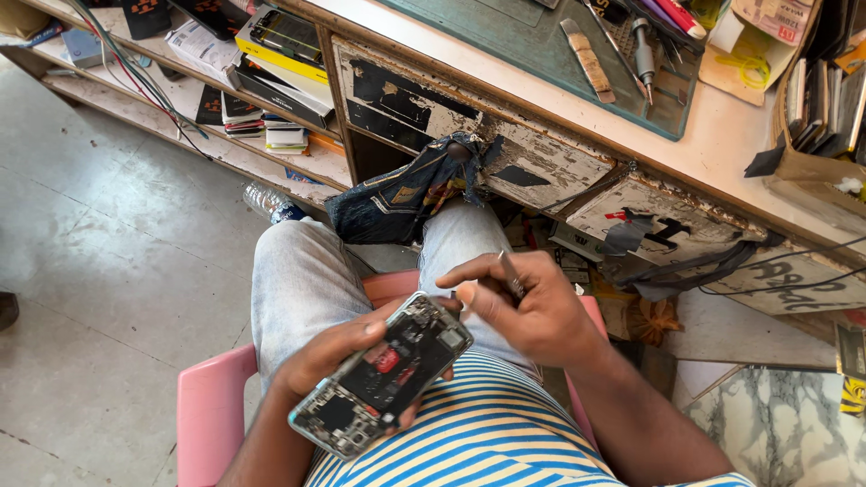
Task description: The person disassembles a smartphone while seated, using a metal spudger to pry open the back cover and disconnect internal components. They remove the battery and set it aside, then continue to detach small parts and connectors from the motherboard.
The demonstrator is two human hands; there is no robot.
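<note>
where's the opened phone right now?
In the head view, low and centre: the opened phone lies in the left hand over the lap, beside the right hand holding a thin tool.

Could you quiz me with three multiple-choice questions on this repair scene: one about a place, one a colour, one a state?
1. Where is the opened smartphone with its exposed black circuit boards?
A. On the green bench mat
B. In the left hand, over the lap
C. On the floor

2. What colour is the plastic chair?
A. Pink
B. Blue
C. Black

3. What is the right hand doing?
A. Lying open and empty
B. Pinching a thin metal tool
C. Gripping a bottle

Answers: B, the left hand cradles it; A, the seat edge shows pink; B, the thin metal tool sticks up between its fingers.
</note>
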